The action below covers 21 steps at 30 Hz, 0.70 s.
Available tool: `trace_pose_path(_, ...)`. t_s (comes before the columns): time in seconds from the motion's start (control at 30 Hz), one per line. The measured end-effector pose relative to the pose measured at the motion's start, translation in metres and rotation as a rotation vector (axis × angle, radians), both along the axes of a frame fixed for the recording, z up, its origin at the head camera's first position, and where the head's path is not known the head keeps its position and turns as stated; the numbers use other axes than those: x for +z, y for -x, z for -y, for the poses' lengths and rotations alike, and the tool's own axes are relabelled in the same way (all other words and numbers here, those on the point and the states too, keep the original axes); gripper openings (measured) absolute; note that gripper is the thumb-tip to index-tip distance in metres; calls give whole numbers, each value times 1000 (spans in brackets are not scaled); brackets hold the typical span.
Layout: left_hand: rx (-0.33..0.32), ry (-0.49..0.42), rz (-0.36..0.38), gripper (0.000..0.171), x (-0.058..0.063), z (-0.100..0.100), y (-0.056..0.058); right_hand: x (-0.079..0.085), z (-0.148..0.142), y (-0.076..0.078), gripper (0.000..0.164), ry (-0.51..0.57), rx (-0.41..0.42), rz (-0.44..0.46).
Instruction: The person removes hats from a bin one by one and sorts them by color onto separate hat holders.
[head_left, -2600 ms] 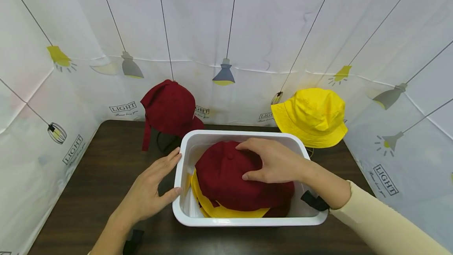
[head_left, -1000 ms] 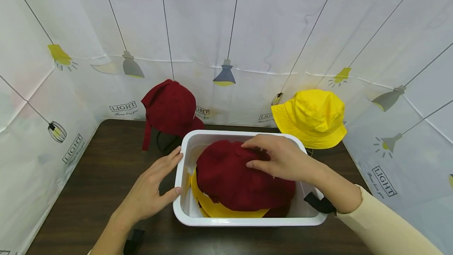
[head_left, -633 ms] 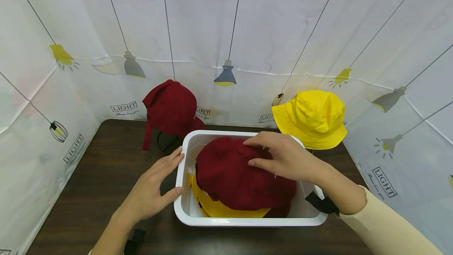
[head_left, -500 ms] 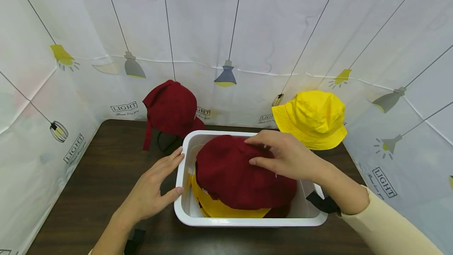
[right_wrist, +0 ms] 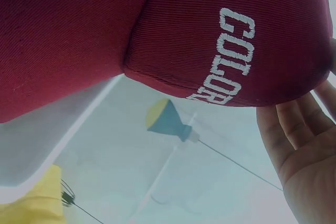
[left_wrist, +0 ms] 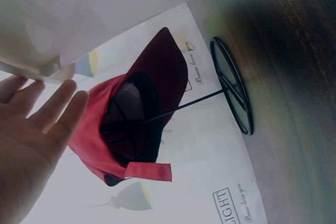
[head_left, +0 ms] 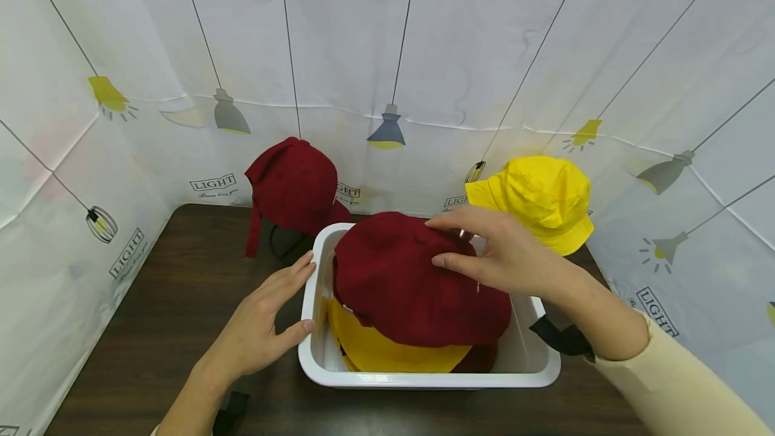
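My right hand [head_left: 502,251] grips the crown of a dark red baseball cap [head_left: 406,288], thumb in front and fingers behind. The cap is raised partly above the rim of a white plastic bin [head_left: 424,379]. White stitched letters reading COLOR show on the cap [right_wrist: 210,45] in the right wrist view. Beneath it in the bin lie a yellow hat [head_left: 393,353] and a darker red piece [head_left: 481,358], mostly hidden. My left hand [head_left: 260,325] rests its straight fingertips and thumb on the bin's left rim.
Behind the bin at left, another red cap [head_left: 293,184] hangs on a black wire stand [left_wrist: 231,87]. A yellow bucket hat [head_left: 539,197] stands at back right, partly behind my right hand. All sit on a dark wooden table [head_left: 163,301] before a lamp-printed curtain [head_left: 339,32].
My right hand has risen slightly, moving up and a little right, lifting the red cap with it. More of the yellow hat below shows. My left hand stays on the rim.
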<state>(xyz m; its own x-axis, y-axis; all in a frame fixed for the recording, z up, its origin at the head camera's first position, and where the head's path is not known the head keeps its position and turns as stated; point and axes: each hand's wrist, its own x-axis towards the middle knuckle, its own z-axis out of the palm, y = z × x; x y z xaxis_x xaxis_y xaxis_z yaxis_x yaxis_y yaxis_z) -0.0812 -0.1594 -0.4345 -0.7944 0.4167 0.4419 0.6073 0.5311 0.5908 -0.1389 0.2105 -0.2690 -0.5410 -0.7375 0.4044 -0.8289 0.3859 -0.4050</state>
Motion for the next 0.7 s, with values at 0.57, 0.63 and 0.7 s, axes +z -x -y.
trace_pose_path(0.57, 6, 23, 0, 78, 1, 1, -1, 34, 10, 10, 48, 63, 34, -69)
trace_pose_path(0.63, 4, 23, 1, 77, 2, 1, -1, 37, 11, 11, 47, 65, 29, -73)
trace_pose_path(0.7, 2, 25, 1, 77, 2, 1, -1, 41, 13, 12, 47, 69, 23, -79)
